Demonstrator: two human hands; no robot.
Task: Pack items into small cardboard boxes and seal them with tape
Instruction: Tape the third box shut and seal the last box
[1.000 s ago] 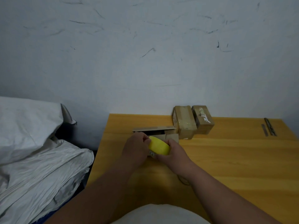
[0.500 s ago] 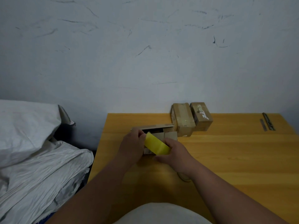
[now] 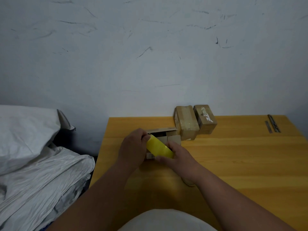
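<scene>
1. The wooden table (image 3: pixel 233 155) fills the right half of the view, with a heap of white sacks (image 3: pixel 33 155) piled off its left edge.
2. At the back of the table, by the wall, two taped boxes (image 3: pixel 195 124) stand side by side and touching (these look finished, their tops glossy with tape).
3. Just in front of them sits the open box (image 3: pixel 168 135), its far flap up and a dark gap showing inside. What is packed in there cannot be made out.
4. And here is the action: a yellow strip of tape (image 3: pixel 159 148) is stretched slantwise above the box's near side, between the two hands.
5. The left hand (image 3: pixel 133 147) pinches the strip's upper end with curled fingers, right at the box's left corner.
6. The right hand (image 3: pixel 176 157) grips the lower end, fingers wrapped round it. Whether the roll sits inside that grip, I cannot tell.
7. Far right, thin metal tools (image 3: pixel 272 125) lie well apart from everything.
8. My read: sealing is about to start, but the flaps are not yet down. The next move calls for folding that flap shut, then laying the strip flat along the seam without letting it twist or stick to itself.
</scene>
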